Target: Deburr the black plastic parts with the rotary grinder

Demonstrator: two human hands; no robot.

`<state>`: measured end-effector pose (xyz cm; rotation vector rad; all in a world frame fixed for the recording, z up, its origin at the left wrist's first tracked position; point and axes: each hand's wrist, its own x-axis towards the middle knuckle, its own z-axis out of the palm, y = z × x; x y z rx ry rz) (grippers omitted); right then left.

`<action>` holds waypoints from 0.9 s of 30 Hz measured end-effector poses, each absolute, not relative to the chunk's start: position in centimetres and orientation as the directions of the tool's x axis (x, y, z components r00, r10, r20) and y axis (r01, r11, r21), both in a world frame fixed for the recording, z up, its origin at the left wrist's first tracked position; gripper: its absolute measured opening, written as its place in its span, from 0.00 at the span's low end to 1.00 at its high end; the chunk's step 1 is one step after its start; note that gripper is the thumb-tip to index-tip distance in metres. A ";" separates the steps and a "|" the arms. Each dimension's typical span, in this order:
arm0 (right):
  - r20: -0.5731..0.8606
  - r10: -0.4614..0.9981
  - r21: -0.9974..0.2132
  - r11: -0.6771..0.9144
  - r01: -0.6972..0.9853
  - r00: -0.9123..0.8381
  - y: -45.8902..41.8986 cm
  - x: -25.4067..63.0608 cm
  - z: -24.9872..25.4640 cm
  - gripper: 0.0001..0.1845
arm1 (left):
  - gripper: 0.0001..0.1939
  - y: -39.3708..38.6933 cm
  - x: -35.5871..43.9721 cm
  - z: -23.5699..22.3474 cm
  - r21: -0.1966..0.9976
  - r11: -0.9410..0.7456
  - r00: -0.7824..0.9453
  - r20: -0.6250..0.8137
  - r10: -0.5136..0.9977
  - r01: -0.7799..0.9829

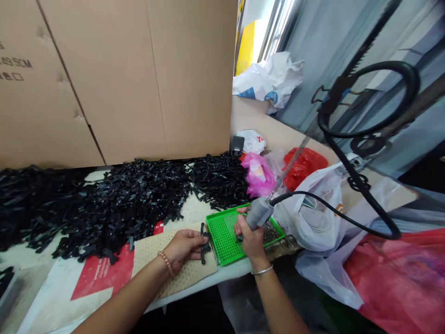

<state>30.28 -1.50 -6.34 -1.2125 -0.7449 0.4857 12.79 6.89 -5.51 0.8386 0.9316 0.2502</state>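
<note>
My left hand (184, 247) pinches a small black plastic part (204, 243) and holds it upright on a beige honeycomb mat (174, 269). My right hand (248, 232) is wrapped around a grey electric screwdriver (257, 213) that hangs from a spring and a black cable. The tool's tip points down over a green perforated tray (222, 234), close to the black part. A heap of small screws (271, 232) lies in the tray's right end.
A big pile of black plastic parts (114, 199) covers the table behind the mat, in front of large cardboard boxes (118, 79). Pink (259, 174), red (304, 162) and white plastic bags (316, 204) crowd the right side. A thick black cable (365, 195) loops above them.
</note>
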 end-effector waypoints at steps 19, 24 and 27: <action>0.244 0.719 -0.955 0.295 0.032 0.651 -1.7 30.3 -6.6 0.13 | 0.16 6.8 12.6 -6.0 0.753 0.643 0.633 -0.567 0.527 0.139; 0.256 0.719 -0.954 0.296 0.047 0.646 -1.6 30.3 -6.4 0.12 | 0.17 6.8 12.6 -5.8 0.753 0.643 0.644 -0.563 0.519 0.140; 0.251 0.731 -0.956 0.290 0.044 0.635 -1.6 30.2 -6.1 0.11 | 0.17 6.8 12.6 -5.8 0.754 0.642 0.647 -0.559 0.518 0.138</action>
